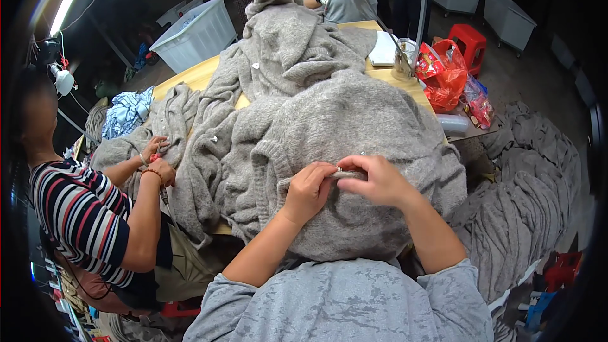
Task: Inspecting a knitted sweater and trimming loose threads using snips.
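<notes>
A large heap of grey fuzzy knit sweater [354, 111] lies in front of me and bulges over the table's near side. My left hand [308, 191] is closed, pinching a folded edge of the knit. Right beside it, the curled thumb and forefinger of my right hand [378, 180] close on the same fold. A tiny shiny bit [340, 168] shows between the fingertips, too small to name. Ribbed trim [266, 174] runs down the knit to the left of my hands.
A person in a striped shirt [82, 206] works grey knit at left. More knit covers the wooden table [212, 66]. At right are a red plastic bag [446, 79], a red stool [467, 47] and a grey knit pile [525, 196]. A white bin [196, 35] stands behind.
</notes>
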A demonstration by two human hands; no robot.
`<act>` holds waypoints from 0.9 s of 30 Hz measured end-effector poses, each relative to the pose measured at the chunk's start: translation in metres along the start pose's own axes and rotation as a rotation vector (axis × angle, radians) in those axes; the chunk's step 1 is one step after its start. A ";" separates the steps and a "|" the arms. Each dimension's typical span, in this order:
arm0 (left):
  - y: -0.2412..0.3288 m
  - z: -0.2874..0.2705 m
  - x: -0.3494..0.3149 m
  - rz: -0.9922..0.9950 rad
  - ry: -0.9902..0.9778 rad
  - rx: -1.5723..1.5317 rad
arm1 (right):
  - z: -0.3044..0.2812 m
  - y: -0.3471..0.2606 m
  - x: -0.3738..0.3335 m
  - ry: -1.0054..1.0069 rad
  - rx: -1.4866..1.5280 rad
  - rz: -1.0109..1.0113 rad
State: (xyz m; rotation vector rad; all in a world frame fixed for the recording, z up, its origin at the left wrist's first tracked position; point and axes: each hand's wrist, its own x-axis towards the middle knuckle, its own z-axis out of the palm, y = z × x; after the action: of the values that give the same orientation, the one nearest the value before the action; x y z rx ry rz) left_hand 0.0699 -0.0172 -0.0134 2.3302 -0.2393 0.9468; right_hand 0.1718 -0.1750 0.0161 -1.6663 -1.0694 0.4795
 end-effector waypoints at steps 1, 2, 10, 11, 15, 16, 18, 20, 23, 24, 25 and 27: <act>-0.001 -0.001 0.002 0.005 0.004 0.003 | 0.001 0.000 0.001 0.000 -0.003 -0.006; 0.001 -0.001 0.003 -0.001 -0.006 -0.021 | 0.002 0.000 -0.001 0.038 -0.127 -0.048; 0.003 -0.001 0.001 -0.145 0.008 -0.165 | 0.014 -0.003 -0.001 0.202 -0.045 0.082; 0.004 -0.001 0.001 -0.152 0.007 -0.179 | 0.015 -0.002 -0.001 0.200 -0.045 0.081; 0.000 0.002 -0.001 -0.180 0.045 -0.208 | 0.016 0.004 0.004 0.203 0.061 0.190; 0.000 0.001 -0.001 -0.181 0.044 -0.208 | 0.016 0.006 0.006 0.183 0.100 0.244; 0.000 -0.001 0.000 -0.359 -0.026 -0.377 | 0.012 0.022 0.010 0.149 0.211 0.271; -0.007 -0.004 -0.002 -0.457 -0.078 -0.501 | 0.008 0.025 0.013 0.108 0.322 0.296; -0.013 -0.004 -0.004 -0.555 -0.128 -0.683 | 0.004 0.022 0.017 0.018 0.567 0.336; -0.014 -0.004 -0.004 -0.553 -0.129 -0.744 | 0.002 0.023 0.019 -0.028 0.629 0.356; -0.015 -0.003 -0.004 -0.555 -0.130 -0.744 | 0.001 0.024 0.020 -0.073 0.691 0.376; -0.017 -0.001 -0.004 -0.626 -0.103 -0.847 | 0.004 0.025 0.021 -0.041 0.667 0.350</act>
State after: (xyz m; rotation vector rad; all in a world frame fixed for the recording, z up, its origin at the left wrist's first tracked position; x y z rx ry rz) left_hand 0.0730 -0.0034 -0.0235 1.5059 0.0557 0.3059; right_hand 0.1903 -0.1569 -0.0040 -1.2370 -0.5446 0.9807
